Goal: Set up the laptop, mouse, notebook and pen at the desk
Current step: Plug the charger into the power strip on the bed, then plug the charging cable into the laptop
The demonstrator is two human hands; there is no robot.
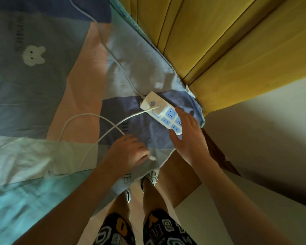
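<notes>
Both hands [129, 151] [187, 131] hover near the power strip [159, 112] at the bed's corner [200, 110].

A smooth white plastic power strip [160, 112] lies on matt, creased patchwork cloth bedding [42, 103] beside a yellow padded headboard [228, 41].

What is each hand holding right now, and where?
The left hand grips the white cable near its plug end. The right hand holds nothing, open beside the power strip.

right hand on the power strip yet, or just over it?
Cannot tell. In the head view the open right hand overlaps the near end of the power strip on the bedsheet, but from above no contact or gap shows.
</notes>
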